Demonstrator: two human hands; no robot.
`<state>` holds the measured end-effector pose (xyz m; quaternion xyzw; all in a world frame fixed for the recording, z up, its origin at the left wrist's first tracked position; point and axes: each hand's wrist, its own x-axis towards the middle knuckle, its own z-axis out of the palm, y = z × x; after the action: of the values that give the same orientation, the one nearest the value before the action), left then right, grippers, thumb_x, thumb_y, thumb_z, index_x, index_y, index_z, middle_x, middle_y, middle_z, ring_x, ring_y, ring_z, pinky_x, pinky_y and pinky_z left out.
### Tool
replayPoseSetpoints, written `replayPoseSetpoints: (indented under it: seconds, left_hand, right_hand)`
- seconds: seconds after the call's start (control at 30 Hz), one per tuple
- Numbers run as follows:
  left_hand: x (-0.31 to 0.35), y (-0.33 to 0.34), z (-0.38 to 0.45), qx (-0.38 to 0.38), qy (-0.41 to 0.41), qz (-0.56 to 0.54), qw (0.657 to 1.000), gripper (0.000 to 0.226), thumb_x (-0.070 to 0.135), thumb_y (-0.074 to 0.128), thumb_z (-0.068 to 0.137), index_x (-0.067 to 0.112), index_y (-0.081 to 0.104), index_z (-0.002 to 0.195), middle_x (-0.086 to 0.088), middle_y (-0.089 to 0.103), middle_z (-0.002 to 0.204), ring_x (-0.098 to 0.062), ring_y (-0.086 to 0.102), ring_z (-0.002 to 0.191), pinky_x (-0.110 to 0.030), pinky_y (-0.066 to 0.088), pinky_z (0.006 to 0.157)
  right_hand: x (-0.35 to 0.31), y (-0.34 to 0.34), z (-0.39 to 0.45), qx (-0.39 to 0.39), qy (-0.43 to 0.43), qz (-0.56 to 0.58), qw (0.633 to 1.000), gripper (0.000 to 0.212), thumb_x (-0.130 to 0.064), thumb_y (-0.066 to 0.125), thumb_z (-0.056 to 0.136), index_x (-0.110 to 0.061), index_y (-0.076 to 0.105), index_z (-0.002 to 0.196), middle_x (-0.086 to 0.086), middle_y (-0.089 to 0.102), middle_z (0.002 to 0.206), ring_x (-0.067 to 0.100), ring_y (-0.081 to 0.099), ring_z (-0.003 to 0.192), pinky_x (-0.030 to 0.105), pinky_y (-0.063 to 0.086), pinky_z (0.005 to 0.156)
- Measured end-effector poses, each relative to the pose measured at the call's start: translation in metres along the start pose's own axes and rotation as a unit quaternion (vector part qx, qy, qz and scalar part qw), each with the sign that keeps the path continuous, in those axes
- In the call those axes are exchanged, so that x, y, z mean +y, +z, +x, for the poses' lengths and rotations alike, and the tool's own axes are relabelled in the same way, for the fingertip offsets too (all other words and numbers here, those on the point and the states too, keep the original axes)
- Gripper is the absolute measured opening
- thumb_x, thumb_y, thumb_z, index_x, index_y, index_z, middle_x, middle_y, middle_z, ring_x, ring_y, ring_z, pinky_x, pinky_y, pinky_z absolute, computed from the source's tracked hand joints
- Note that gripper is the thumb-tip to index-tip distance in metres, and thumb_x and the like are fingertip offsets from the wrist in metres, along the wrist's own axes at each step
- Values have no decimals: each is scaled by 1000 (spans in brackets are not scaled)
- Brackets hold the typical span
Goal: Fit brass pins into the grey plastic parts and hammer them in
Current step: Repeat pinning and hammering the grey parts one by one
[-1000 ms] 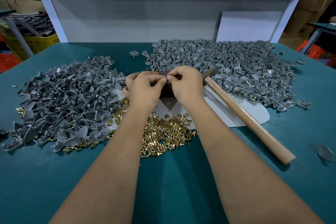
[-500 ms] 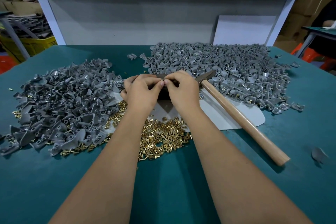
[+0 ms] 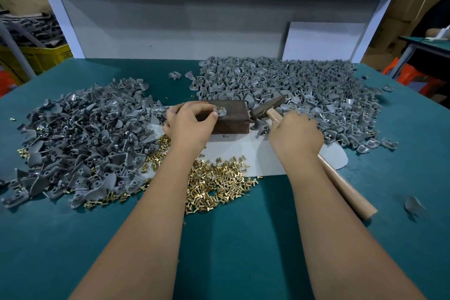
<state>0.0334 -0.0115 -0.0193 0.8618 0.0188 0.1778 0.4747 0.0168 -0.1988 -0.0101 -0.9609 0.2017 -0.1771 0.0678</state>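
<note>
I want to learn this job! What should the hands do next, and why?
Probably lift the hammer and tap. The left hand holds a grey part with a brass pin on the brown block, and the right hand is on the handle.

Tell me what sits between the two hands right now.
In the head view, the dark brown metal block lies between the left hand and right hand, with the hammer head at its right end.
</note>
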Motion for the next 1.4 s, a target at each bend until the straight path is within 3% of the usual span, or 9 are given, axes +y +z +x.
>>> replayPoseSetpoints:
  seconds: [0.17, 0.33, 0.47, 0.6, 0.73, 0.9, 1.07, 1.23, 1.4]
  left_hand:
    - [1, 0, -2, 1, -4, 1, 1000, 5, 39, 63, 92, 42, 67, 91, 25, 61, 119, -16, 27, 129, -33, 15, 95]
    - [2, 2, 0, 1, -5, 25, 1000, 8, 40, 61, 93, 41, 69, 94, 23, 59, 123, -20, 27, 130, -37, 17, 101]
    - [4, 3, 0, 7, -12, 40, 999, 12, 43, 61, 93, 40, 71, 99, 24, 59, 124, -20, 27, 130, -38, 18, 99]
    - [2, 3, -1, 18, -9, 30, 999, 13, 45, 63, 91, 40, 73, 97, 27, 60, 120, -17, 27, 128, -33, 13, 89]
    - [-1, 6, 0, 25, -19, 15, 999, 11, 45, 65, 90, 39, 75, 93, 29, 60, 119, -14, 27, 129, -31, 11, 89]
    - [0, 6, 1, 20, -28, 15, 999, 13, 48, 64, 90, 41, 74, 95, 29, 59, 118, -14, 26, 128, -29, 9, 82]
    - [-1, 8, 0, 30, -26, 14, 999, 13, 46, 66, 89, 39, 75, 95, 27, 60, 121, -14, 27, 131, -27, 8, 80]
    - [-2, 7, 1, 23, -32, 3, 999, 13, 47, 66, 89, 40, 75, 95, 27, 60, 123, -15, 27, 130, -32, 11, 89]
    - [-2, 8, 1, 33, -34, 8, 999, 13, 46, 67, 88, 39, 76, 95, 26, 61, 123, -14, 27, 131, -32, 11, 93]
  right_hand:
    - [-4, -5, 0, -32, -5, 58, 998, 19, -24, 55, 93, -8, 60, 101, 12, 64, 98, 31, 57, 82, 31, 36, 62]
    - [-16, -26, 1, 22, -33, 114, 993, 21, -21, 55, 94, -17, 35, 98, -3, 44, 64, 16, 39, 51, 26, 22, 45]
    - [-24, -44, -7, 3, -127, 204, 971, 34, -26, 51, 95, -40, 47, 126, 0, 66, 102, 24, 57, 78, 29, 37, 61]
    - [-31, -54, -13, -33, -158, 204, 966, 50, -27, 50, 95, -59, 41, 132, -12, 62, 125, 22, 61, 105, 29, 42, 68]
    - [-31, -57, -18, 52, -155, 215, 963, 51, -28, 49, 96, -62, 37, 131, -8, 70, 111, 23, 65, 94, 28, 45, 62]
    - [-33, -56, -20, -35, -192, 99, 976, 51, -27, 48, 97, -60, 36, 134, 1, 69, 112, 28, 65, 96, 34, 49, 70]
    - [-34, -68, -14, 95, -195, 151, 964, 52, -27, 52, 95, -60, 37, 133, -2, 71, 98, 24, 62, 78, 28, 37, 57]
    - [-35, -55, -25, -11, -226, 59, 972, 53, -27, 46, 99, -63, 30, 134, -1, 69, 107, 26, 64, 88, 30, 39, 60]
    - [-38, -55, -25, 75, -198, 133, 968, 52, -29, 48, 98, -61, 31, 136, -1, 69, 92, 23, 58, 71, 29, 39, 55]
